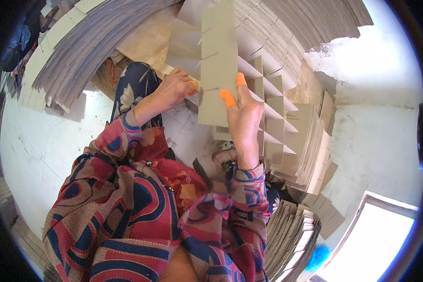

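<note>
A long grey-beige cardboard strip with slots (218, 61) stands upright in front of me. My right hand (246, 120) grips its right edge, with orange finger covers on the thumb and a finger. At the strip's left edge my left hand (176, 88) is closed, an orange cover on one fingertip. It pinches a cardboard edge there; whether that belongs to the same strip is hard to see. Behind and to the right spreads a partly assembled grid of interlocked cardboard dividers (272, 101), its cells open. The strip hides part of this grid.
Tall stacks of slotted cardboard strips rise at the far left (75, 56) and along the back (315, 21). More stacks stand right of the grid (305, 141) and by my right side (291, 239). A blue object (318, 257) lies near the bright opening (369, 239) at lower right.
</note>
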Available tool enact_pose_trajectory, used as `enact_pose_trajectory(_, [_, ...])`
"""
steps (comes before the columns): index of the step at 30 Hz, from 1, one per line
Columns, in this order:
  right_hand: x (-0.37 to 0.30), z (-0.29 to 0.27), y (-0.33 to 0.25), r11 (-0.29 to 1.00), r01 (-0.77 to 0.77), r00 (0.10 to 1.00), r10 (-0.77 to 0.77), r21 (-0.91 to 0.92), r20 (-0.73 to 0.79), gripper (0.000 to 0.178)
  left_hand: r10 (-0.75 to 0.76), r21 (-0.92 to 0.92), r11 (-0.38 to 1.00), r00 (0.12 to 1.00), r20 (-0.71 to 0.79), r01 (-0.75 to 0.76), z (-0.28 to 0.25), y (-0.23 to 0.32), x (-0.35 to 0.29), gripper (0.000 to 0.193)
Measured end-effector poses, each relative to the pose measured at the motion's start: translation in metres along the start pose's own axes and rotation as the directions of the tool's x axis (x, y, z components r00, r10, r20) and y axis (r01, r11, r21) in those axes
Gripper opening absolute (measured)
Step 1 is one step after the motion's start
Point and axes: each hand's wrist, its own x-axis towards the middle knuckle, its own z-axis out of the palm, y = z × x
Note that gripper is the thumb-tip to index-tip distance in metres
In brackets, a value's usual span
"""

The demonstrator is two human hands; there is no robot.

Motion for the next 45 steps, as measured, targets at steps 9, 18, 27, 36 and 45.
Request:
enact_pose_trajectory(9, [-0.009, 0.008, 0.0, 1.0, -0.013, 1.0, 0.013, -0.018, -0.027, 0.043, -0.082, -0.061, 0.995, 0.996, -0.029, 0.08, 0.004, 0.002, 0.001, 0.011])
enact_pose_trajectory(18, [-0.006, 0.018, 0.002, 0.999, 0.019, 0.998, -0.021, 0.038, 0.061, 0.045, -0.057, -0.075, 0.996, 0.998, 0.0, 0.056, 0.001, 0.0, 0.001, 0.022])
enact_pose_trajectory(27, [0.004, 0.039, 0.025, 0.994, 0.11, 0.967, -0.109, 0.006, 0.231, 0.042, -0.066, -0.096, 0.993, 0.997, -0.035, 0.062, 0.015, -0.007, 0.008, 0.007])
enact_pose_trajectory(36, [0.008, 0.054, 0.025, 0.957, 0.147, 0.915, -0.036, -0.25, 0.402, 0.042, -0.073, -0.116, 0.991, 0.995, -0.07, 0.064, 0.014, -0.005, 0.02, 0.008])
enact_pose_trajectory(45, [-0.013, 0.066, 0.017, 0.964, 0.129, 0.899, -0.014, -0.233, 0.437, 0.054, 0.011, -0.058, 0.998, 0.999, -0.042, -0.013, 0.008, -0.009, 0.014, 0.01])
